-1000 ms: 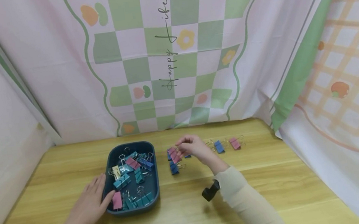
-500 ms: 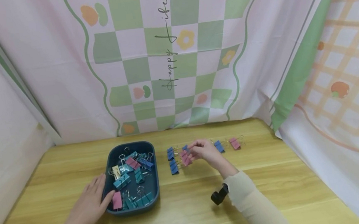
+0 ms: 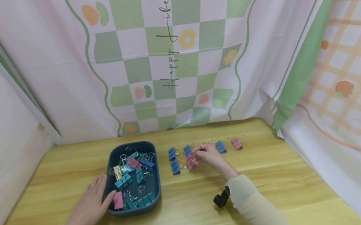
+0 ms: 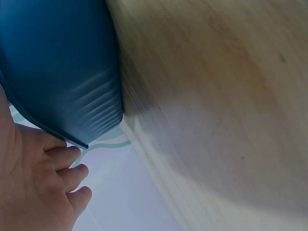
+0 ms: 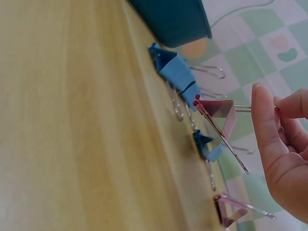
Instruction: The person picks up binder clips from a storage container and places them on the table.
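In the head view, my right hand (image 3: 208, 155) pinches a pink binder clip (image 3: 191, 161) by its wire handle. The right wrist view shows this pink clip (image 5: 226, 111) side-on, over the tabletop, its other handle sticking out. A blue binder clip (image 3: 187, 149) lies just behind it, and two more blue clips, one being the front blue clip (image 3: 175, 167), lie to its left. My left hand (image 3: 87, 208) rests along the left side of a dark blue bin (image 3: 157, 171), thumb over the rim. Up close, its fingers (image 4: 72, 175) lie beside the bin's edge.
Inside the bin are several teal clips, such as a teal clip (image 3: 123, 181), with pink, blue and cream ones. Farther right on the wooden table (image 3: 264, 192) lie a blue clip (image 3: 220, 146) and a pink clip (image 3: 236, 143). A patterned curtain (image 3: 161, 54) hangs behind the table.
My right hand has carried the pink clip rightward from above the left blue clips and lowered it in front of the second back-row blue clip. The left hand has stayed at the bin.
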Tool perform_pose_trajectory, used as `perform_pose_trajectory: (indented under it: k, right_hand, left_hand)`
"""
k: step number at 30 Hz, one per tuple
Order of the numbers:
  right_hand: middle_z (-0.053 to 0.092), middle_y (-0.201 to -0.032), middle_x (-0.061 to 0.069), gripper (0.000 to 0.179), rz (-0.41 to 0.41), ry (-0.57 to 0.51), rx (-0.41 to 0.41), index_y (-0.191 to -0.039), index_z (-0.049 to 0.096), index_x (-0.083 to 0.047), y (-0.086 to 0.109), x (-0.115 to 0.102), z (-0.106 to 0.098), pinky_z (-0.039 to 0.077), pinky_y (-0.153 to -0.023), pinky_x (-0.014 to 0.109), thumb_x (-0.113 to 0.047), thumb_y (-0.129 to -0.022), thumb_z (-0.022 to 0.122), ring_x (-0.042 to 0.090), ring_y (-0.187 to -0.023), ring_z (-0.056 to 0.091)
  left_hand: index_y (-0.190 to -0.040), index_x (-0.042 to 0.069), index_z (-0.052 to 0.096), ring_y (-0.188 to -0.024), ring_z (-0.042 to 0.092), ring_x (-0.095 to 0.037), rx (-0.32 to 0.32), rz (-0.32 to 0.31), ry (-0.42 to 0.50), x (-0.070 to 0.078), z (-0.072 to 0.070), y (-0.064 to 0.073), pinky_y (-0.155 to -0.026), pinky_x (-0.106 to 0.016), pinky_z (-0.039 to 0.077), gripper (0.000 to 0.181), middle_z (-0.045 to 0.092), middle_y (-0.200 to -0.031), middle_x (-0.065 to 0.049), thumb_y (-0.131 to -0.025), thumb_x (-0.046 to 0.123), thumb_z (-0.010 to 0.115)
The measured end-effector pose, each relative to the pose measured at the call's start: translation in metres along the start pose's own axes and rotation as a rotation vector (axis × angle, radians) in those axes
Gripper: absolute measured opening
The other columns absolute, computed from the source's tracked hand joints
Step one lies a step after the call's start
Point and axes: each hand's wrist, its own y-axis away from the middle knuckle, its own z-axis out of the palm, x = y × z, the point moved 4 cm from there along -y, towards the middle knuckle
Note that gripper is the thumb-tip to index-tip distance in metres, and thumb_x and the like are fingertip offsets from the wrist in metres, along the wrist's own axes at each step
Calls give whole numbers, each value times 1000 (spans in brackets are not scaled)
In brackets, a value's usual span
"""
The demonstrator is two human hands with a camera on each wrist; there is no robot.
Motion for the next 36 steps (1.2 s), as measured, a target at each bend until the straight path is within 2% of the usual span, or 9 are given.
perform_pose_trajectory:
  k: [10, 13, 17, 26, 36]
  right_hand:
    - [61, -92, 28, 20, 33, 2, 39, -102, 54, 17, -4, 16, -6, 55, -70, 33, 4, -87, 51, 19, -67, 64]
    - [62, -89, 25, 21, 30, -8, 31, -103, 53, 18, -4, 18, -7, 55, -70, 35, 5, -87, 50, 20, -67, 64]
    - [62, -88, 21, 21, 33, 29, 14, -104, 52, 18, -3, 19, -8, 55, -70, 36, 5, -87, 50, 20, -68, 63]
    - [59, -96, 28, 24, 49, 73, -5, -108, 51, 17, -1, 20, -8, 54, -72, 38, 4, -88, 49, 24, -73, 63]
    - [57, -85, 19, 22, 71, 150, 33, -107, 55, 11, 0, 14, -11, 53, -58, 29, -1, -89, 51, 18, -61, 58]
  left_hand:
    - [-139, -12, 24, -130, 20, -47, 6, 7, 0, 0, 0, 0, -104, -57, 16, 73, 23, -143, -30, -97, 46, 37]
    - [-138, -13, 25, -129, 20, -48, 13, 14, 2, 1, -1, 0, -104, -57, 17, 72, 23, -143, -30, -97, 45, 38]
    - [-138, -13, 25, -129, 20, -47, 13, 14, 3, 2, -2, 0, -104, -57, 17, 72, 23, -143, -30, -97, 44, 38]
    - [-138, -13, 25, -129, 21, -47, 10, 8, -2, 1, -1, 0, -104, -57, 17, 73, 24, -142, -30, -97, 45, 38]
    - [-139, -13, 24, -129, 20, -47, 3, 4, 8, 2, -2, 0, -104, -57, 16, 73, 23, -143, -30, -97, 46, 38]
